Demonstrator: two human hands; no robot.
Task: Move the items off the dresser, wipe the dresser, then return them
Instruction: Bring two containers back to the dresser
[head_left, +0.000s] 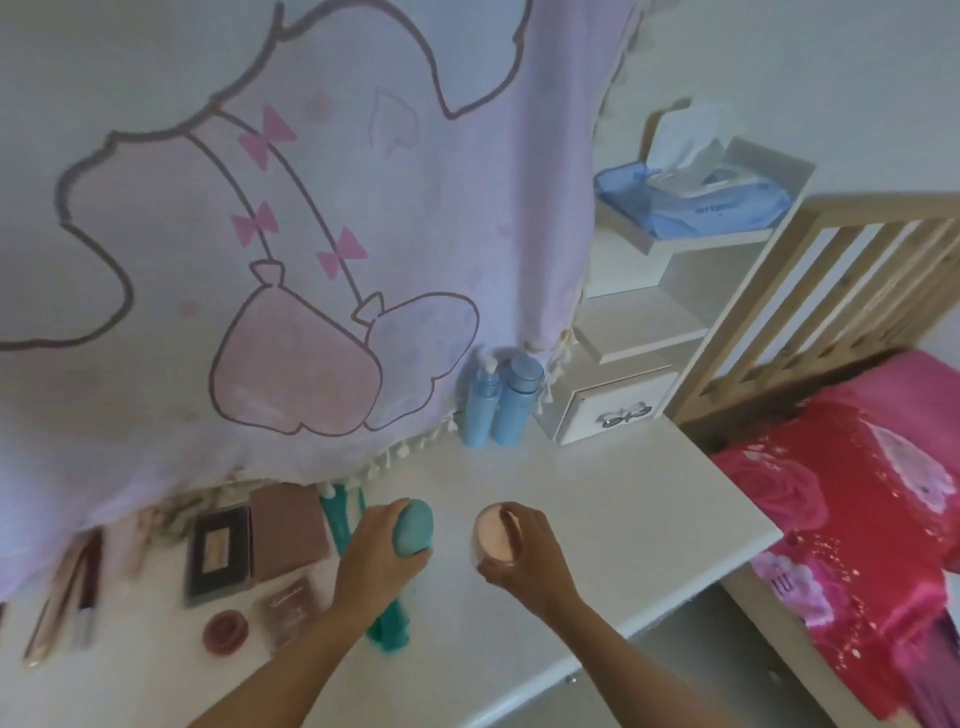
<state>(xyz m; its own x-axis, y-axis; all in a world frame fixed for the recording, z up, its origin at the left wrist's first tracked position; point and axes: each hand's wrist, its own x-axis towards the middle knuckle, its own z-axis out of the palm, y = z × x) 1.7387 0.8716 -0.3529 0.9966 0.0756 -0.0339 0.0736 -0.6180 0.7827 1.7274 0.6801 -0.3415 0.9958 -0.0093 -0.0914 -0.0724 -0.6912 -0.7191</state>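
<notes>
Left hand (376, 551): I have fingers clamped on teal case (413, 527). Right hand (524, 548): fingers clamped on pink jar (491, 535). Both raised over dresser (597, 499), I judge for clearing.

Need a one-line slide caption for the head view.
Left hand grips teal jar, right hand grips pink jar over dresser.
</notes>
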